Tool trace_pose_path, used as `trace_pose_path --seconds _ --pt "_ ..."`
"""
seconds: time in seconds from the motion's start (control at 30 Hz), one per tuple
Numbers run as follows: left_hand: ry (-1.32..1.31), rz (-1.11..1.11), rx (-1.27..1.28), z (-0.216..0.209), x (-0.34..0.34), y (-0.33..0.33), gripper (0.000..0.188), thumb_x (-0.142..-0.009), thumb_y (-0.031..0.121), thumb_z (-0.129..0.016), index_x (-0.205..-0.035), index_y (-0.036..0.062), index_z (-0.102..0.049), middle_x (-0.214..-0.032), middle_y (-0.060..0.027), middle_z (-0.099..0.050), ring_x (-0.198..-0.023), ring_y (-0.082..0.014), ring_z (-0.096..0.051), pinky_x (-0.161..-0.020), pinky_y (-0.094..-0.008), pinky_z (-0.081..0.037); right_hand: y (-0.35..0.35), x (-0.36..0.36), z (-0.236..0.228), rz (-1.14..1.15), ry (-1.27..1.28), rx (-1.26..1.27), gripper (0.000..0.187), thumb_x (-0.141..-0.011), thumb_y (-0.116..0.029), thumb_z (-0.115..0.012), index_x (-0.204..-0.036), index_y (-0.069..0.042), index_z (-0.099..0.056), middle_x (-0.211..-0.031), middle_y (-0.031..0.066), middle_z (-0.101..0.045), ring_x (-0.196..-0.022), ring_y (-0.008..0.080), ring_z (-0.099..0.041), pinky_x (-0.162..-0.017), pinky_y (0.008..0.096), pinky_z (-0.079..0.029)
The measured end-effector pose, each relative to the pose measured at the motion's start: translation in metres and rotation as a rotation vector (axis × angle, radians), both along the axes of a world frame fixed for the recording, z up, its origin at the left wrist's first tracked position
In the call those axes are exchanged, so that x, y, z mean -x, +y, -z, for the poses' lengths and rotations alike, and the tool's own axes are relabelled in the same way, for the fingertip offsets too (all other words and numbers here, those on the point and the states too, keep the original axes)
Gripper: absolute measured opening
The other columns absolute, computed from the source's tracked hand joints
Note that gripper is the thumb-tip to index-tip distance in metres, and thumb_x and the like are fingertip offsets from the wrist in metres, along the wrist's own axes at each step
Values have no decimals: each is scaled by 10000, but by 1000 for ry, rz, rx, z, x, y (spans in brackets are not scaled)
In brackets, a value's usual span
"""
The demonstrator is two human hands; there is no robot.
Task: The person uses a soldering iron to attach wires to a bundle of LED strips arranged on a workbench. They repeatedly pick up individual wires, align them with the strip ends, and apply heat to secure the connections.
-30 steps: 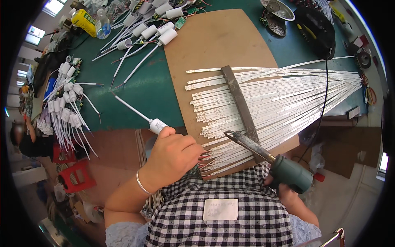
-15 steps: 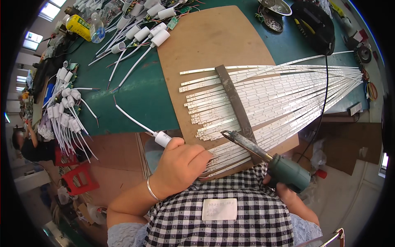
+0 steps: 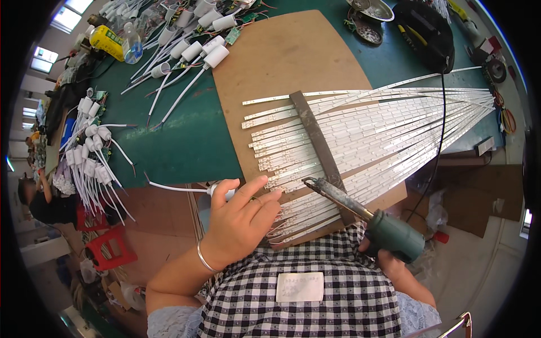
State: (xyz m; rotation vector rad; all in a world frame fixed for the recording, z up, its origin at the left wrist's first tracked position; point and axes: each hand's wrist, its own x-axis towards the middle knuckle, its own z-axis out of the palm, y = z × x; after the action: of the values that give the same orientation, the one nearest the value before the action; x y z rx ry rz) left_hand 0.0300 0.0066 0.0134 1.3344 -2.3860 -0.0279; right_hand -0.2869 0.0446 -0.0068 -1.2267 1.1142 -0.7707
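Observation:
My left hand (image 3: 239, 222) has its fingers raised and partly spread by the near left ends of the LED strips (image 3: 372, 127). Among its fingers sits a white end cap (image 3: 230, 195), partly hidden, with a white cable (image 3: 177, 187) running out to the left. My right hand (image 3: 393, 269) is closed round the green handle of a soldering iron (image 3: 397, 235). The iron's dark tip points up and left over the strips. Across the strips lies a dark bar (image 3: 318, 143), on top of a brown board (image 3: 282, 50).
More white caps with cables (image 3: 211, 53) and small circuit boards lie at the back left, with another bunch (image 3: 90, 141) at the table's left. A metal dish (image 3: 378, 10) and a black bag (image 3: 425, 34) stand at the far right. The iron's black cord (image 3: 442, 124) crosses the strips.
My left fingers have lifted and spread from their bent pose over the strips. The cap has turned and its cable now lies nearly level. The soldering iron has barely moved.

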Motion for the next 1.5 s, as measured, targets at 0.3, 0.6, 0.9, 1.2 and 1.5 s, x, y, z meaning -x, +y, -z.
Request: trace_pose_path --seconds 0.3,0.6,0.9,1.2,1.5 --pt "52 -20 -7 6 6 6 181 -755 86 -674 -931 80 -629 -913 -16 -684 -1029 -246 -586 -867 -406 -359 -4 -4 -7 -59 36 39 693 -911 -586 -469 -1246 21 -489 -818 84 -615 -728 150 -574 -695 286 -452" --pt "114 -30 -32 6 6 -2 161 -733 51 -672 -889 68 -636 -881 -31 -676 -961 -245 -568 -810 -392 -388 0 -1 -3 -38 32 89 690 -918 -581 -459 -1243 26 -509 -804 87 -619 -717 157 -580 -701 293 -457" --pt "71 -5 33 7 15 2 320 -694 37 -684 -1012 53 -651 -832 8 -667 -903 -203 -554 -786 -350 -393 -6 -5 -7 -25 48 130 700 -914 -590 -461 -1202 43 -545 -783 78 -627 -679 162 -593 -696 292 -461" --pt "212 -33 7 10 14 4 240 -706 51 -693 -943 73 -659 -857 5 -643 -897 -219 -565 -805 -388 -404 1 -1 -4 -27 57 80 743 -896 -630 -454 -1233 29 -524 -782 73 -621 -712 152 -584 -693 287 -456" --pt "93 -76 -1 3 17 -3 159 -683 53 -686 -831 104 -658 -787 11 -598 -788 -158 -579 -775 -351 -333 -6 11 -15 -136 91 180 310 -852 -217 -609 -1050 22 -598 -826 83 -665 -693 172 -654 -691 301 -520"
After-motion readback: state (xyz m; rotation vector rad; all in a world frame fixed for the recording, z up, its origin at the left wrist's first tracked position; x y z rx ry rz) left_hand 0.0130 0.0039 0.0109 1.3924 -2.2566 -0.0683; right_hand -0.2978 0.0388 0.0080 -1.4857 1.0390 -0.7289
